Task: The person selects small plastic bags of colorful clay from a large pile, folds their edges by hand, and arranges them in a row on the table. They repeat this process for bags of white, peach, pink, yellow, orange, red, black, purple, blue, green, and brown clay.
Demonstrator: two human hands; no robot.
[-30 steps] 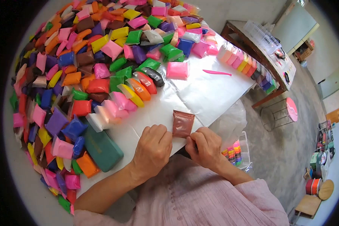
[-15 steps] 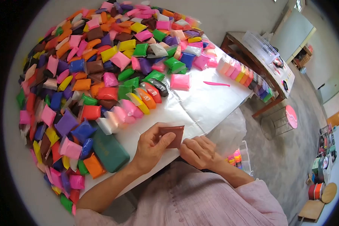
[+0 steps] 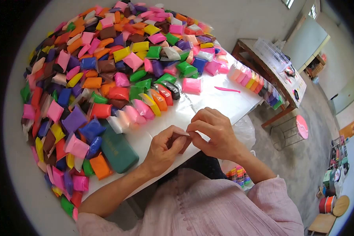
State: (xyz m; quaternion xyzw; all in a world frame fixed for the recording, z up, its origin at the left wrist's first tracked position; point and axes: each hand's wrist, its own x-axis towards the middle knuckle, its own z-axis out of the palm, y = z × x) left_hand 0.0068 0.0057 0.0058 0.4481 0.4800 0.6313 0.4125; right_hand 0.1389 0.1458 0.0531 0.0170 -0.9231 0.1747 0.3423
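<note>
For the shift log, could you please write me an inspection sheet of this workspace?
Surface: white table, partly under clear plastic sheeting.
Job's things: brown packet, held in both hands above the table's near edge.
Clutter: heap of coloured packets; green case; pink stick.
Hands: left hand and right hand pinch the packet.
Cables: nothing seen.
Surroundings: side table with white basket; wire stool; concrete floor.

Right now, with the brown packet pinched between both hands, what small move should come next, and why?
Probably pull the top edge apart. The left hand cups the brown packet from below while the right hand pinches its upper edge, and the packet looks unopened, though mostly hidden.
</note>
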